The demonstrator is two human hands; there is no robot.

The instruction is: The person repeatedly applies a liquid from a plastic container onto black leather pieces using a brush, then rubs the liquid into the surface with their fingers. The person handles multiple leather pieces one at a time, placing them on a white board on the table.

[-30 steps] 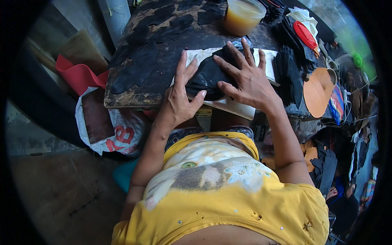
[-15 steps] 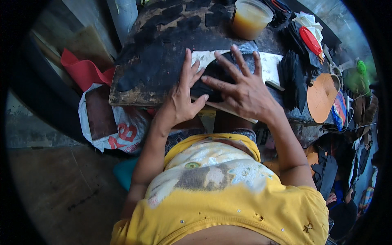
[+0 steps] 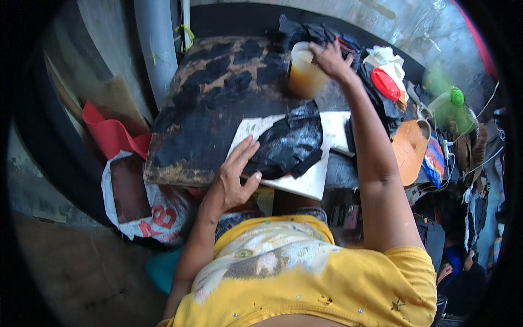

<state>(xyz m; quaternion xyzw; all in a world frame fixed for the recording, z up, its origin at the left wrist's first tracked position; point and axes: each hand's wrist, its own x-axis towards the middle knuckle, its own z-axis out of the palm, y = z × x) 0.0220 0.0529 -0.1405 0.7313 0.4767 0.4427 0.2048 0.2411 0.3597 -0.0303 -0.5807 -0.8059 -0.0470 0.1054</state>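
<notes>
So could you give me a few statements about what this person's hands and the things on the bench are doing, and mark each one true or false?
1. The left hand lies flat on the black sheet. True.
2. The right hand is pressing down on the black sheet too. False: it is stretched out to the far side of the bench, at the plastic cup.
3. The plastic cup holds an amber liquid. True.
4. The black sheet lies on a white board. True.
5. The red bag sits on top of the bench. False: it hangs off to the left, beside the bench.
</notes>
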